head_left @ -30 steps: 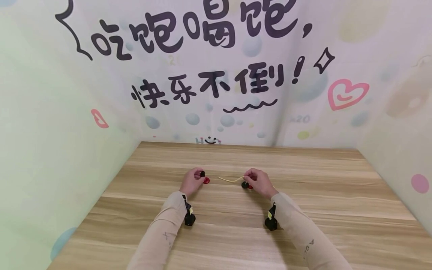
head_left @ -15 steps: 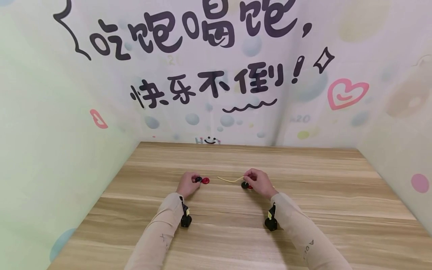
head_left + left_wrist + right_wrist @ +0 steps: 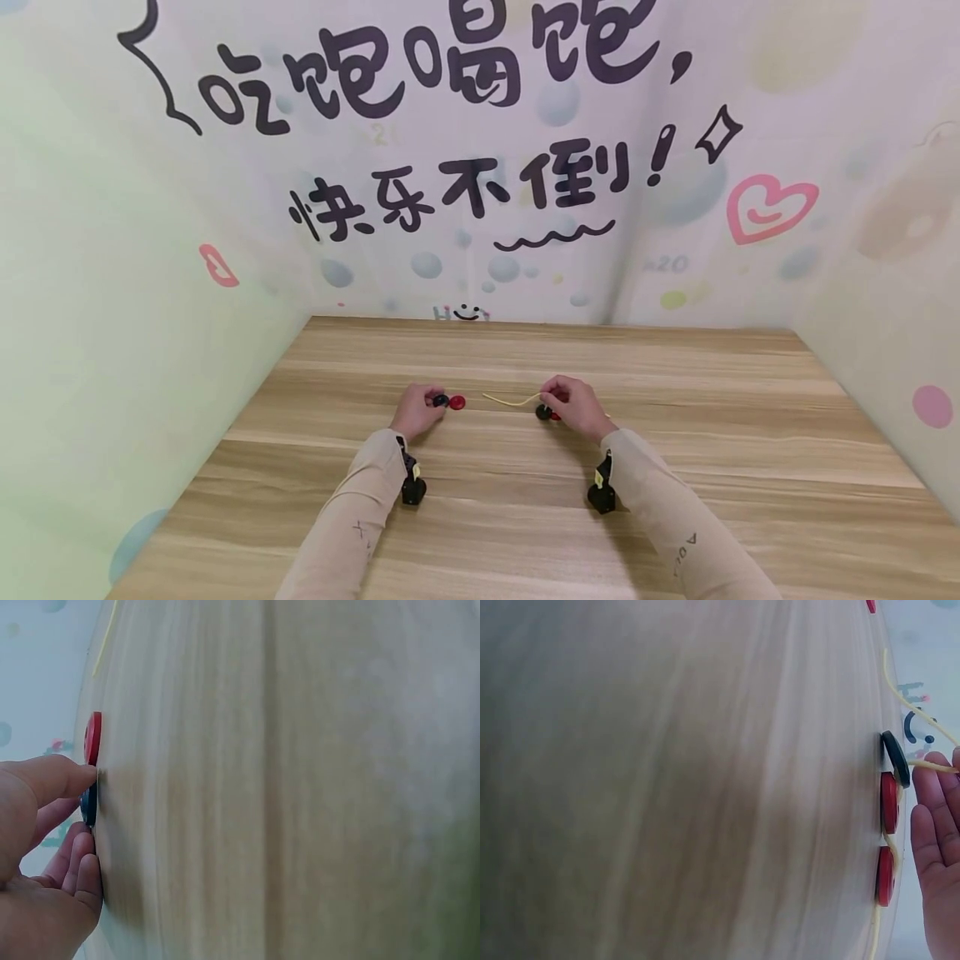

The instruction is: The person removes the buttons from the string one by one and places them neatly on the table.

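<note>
My left hand pinches a dark button low at the tabletop, thumb on its near side. Touching or nearly touching it is a red button, lying flat. Between thumb and fingers, my right hand holds a yellow string; its free end points left toward the loose buttons. Threaded on that string, in the right wrist view, are a tilted dark green button and two red buttons below it. The right fingertips are partly cut off at that view's edge.
Both hands work over a wood-grain table. A printed cloth wall rises behind its back edge, with more cloth at both sides. Black wrist cameras hang inward from the sleeves.
The left hand has moved slightly left and lowered the dark button from upright to about flat beside the red one. The right hand and string have stayed nearly still.
</note>
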A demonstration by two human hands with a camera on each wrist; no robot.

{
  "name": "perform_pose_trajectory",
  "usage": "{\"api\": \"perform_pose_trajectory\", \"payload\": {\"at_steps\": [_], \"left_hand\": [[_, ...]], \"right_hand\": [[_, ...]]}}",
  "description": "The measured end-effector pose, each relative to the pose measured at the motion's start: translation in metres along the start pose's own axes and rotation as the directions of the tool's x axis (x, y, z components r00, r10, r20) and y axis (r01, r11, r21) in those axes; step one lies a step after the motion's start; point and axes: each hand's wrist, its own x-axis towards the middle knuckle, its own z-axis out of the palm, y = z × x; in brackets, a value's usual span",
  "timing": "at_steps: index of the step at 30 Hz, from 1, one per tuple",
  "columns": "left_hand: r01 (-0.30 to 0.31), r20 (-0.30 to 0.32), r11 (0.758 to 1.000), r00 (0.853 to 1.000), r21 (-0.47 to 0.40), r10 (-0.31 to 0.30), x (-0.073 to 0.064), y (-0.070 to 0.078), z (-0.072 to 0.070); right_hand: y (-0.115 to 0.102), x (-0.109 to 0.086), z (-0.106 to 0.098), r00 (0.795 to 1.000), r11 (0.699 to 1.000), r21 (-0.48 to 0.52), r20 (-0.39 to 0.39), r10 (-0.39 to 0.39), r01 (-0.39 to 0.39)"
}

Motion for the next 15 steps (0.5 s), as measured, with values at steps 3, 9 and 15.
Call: {"api": "perform_pose_trajectory", "payload": {"at_steps": [3,9,15], "left_hand": [[0.037,-0.004,0.999,0.999,0.007,-0.037,0.000,0.003,0.001],[0.021,-0.021,0.999,1.000,-0.025,-0.022,0.001,0.021,0.007],[-0.033,0.017,0.993,0.999,-0.112,0.035,0.004,0.044,0.028]], "right_hand": [[0.000,0.000,0.000,1.000,1.000,0.001,0.001,-0.003,0.003],[0.001,0.000,0.001,1.000,1.000,0.003,0.011,-0.013,0.013],[0.001,0.001,0.002,1.000,1.000,0.002,0.021,-0.008,0.008]]}}
